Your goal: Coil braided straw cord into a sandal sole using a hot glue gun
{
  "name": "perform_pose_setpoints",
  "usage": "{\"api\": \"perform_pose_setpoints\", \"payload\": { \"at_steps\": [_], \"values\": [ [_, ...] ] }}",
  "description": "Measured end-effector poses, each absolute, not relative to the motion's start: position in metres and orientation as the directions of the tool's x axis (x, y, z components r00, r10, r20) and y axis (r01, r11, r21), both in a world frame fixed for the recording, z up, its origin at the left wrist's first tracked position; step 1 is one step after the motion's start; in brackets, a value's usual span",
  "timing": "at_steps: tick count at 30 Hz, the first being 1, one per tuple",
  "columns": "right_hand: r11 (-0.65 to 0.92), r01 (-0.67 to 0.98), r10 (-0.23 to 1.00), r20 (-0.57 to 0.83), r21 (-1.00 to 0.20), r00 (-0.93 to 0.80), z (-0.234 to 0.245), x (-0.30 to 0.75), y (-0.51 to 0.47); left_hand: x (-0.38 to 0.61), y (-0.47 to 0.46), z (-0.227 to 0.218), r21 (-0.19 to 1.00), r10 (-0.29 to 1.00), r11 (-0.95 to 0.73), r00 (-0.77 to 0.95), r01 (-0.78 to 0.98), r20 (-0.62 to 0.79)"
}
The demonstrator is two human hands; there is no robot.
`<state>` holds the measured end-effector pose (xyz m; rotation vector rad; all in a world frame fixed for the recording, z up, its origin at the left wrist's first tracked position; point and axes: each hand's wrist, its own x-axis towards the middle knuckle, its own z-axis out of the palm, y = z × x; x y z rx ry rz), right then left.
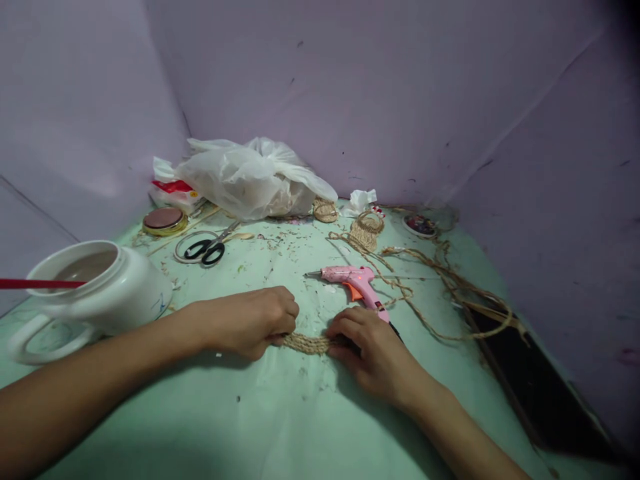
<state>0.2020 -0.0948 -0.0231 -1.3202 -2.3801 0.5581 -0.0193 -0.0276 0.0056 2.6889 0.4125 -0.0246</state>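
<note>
A short braided jute piece [307, 344] lies on the pale green table [280, 413] between my two hands. My left hand [250, 321] is curled into a fist and pinches the piece's left end. My right hand [367, 347] presses bent fingers on its right end. A pink hot glue gun [353, 280] lies just beyond my right hand, nozzle pointing left. Loose jute cord [440, 287] trails off to the right of it.
A white jar [100, 287] with a red stick [35, 284] stands at left. Black scissors [207, 250], a round tin lid [164, 220], a plastic bag [250, 177], small woven jute baskets [367, 230] and a bead dish [420, 225] lie farther back. A dark gap [520, 387] runs along the right edge.
</note>
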Motion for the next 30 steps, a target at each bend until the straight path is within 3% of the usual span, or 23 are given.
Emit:
{"api": "perform_pose_setpoints", "payload": {
  "at_steps": [4,7,9,11,13,17,19,21,22,26,30],
  "values": [
    [0.517,0.750,0.855,0.196,-0.413,-0.481,-0.024,0.201,-0.097,-0.024,-0.028,0.013,0.366,0.407,-0.842,0.912,0.396,-0.050],
    [0.506,0.760,0.850,0.388,-0.408,-0.357,-0.026,0.199,-0.098,-0.025,-0.035,0.022,0.392,0.608,-0.783,0.729,0.483,0.316],
    [0.482,0.779,0.813,0.536,-0.402,-0.226,-0.027,0.197,-0.098,-0.022,-0.043,0.024,0.515,0.742,-0.664,0.391,0.543,0.544],
    [0.465,0.790,0.764,0.632,-0.400,-0.130,-0.027,0.195,-0.097,-0.016,-0.053,0.020,0.696,0.858,-0.513,0.323,0.502,0.399],
    [0.474,0.791,0.730,0.674,-0.387,-0.107,-0.027,0.193,-0.096,-0.009,-0.063,0.014,0.784,0.893,-0.378,0.416,0.492,0.170],
    [0.507,0.795,0.690,0.710,-0.334,-0.142,-0.026,0.187,-0.098,0.002,-0.074,0.003,0.811,0.889,-0.348,0.441,0.470,0.126],
    [0.499,0.802,0.680,0.722,-0.328,-0.128,-0.025,0.184,-0.100,0.008,-0.075,-0.001,0.892,0.909,-0.086,0.401,0.445,-0.112],
    [0.487,0.811,0.675,0.729,-0.325,-0.114,-0.024,0.181,-0.102,0.014,-0.073,-0.005,0.899,0.848,0.266,0.359,0.347,-0.390],
    [0.485,0.814,0.674,0.730,-0.320,-0.115,-0.023,0.180,-0.103,0.017,-0.073,-0.008,0.887,0.823,0.381,0.342,0.259,-0.454],
    [0.492,0.813,0.677,0.725,-0.313,-0.131,-0.022,0.177,-0.105,0.027,-0.070,-0.016,0.822,0.808,0.560,0.289,-0.103,-0.514],
    [0.476,0.813,0.696,0.709,-0.336,-0.114,-0.024,0.173,-0.107,0.030,-0.072,-0.021,0.730,0.784,0.614,0.343,-0.300,-0.518]
  ]
}}
